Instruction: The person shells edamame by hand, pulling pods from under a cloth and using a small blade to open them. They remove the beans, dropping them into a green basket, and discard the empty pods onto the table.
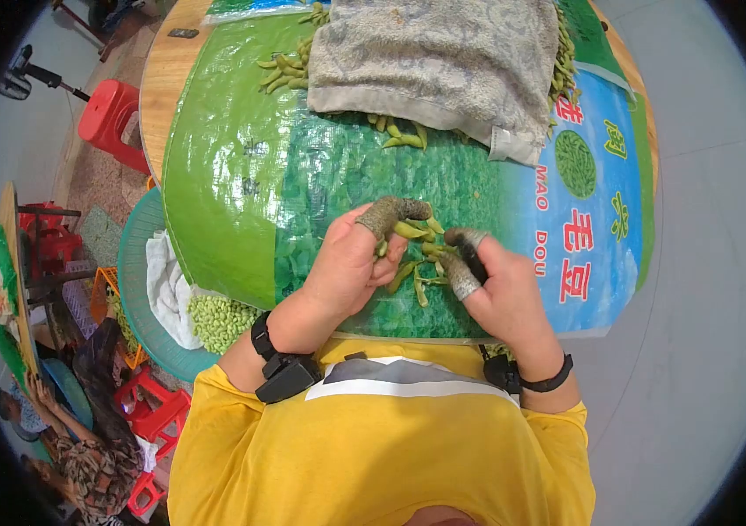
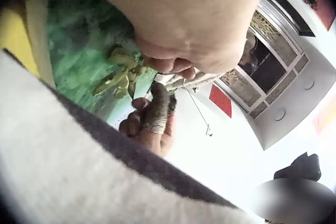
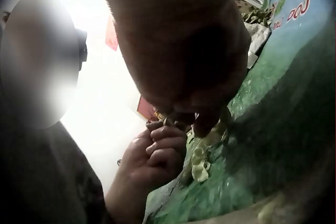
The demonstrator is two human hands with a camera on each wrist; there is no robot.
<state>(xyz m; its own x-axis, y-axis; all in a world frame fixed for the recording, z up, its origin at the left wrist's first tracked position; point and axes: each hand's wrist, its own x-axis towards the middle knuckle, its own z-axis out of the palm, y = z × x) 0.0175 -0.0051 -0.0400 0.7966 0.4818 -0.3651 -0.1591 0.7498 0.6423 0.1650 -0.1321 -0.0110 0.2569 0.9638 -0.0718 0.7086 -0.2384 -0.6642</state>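
Observation:
In the head view my left hand (image 1: 347, 263), its fingers wrapped in worn grey covers, holds a green soybean pod (image 1: 408, 230) between curled index finger and thumb. Close to its right is my right hand (image 1: 504, 285), its thumb and a finger taped, the tips bent inward beside the pods; I cannot tell whether they pinch one. Below the fingertips several split pods (image 1: 421, 287) lie on the printed green sheet (image 1: 320, 193). In the right wrist view pale pod shells (image 3: 200, 165) lie under the hands.
A grey towel (image 1: 434, 70) covers a heap of pods (image 1: 288, 70) at the table's far side. To the left, a teal basket (image 1: 141, 289) holds shelled beans (image 1: 220, 323) and a white cloth (image 1: 167, 285). A red stool (image 1: 114, 123) and other people stand farther left.

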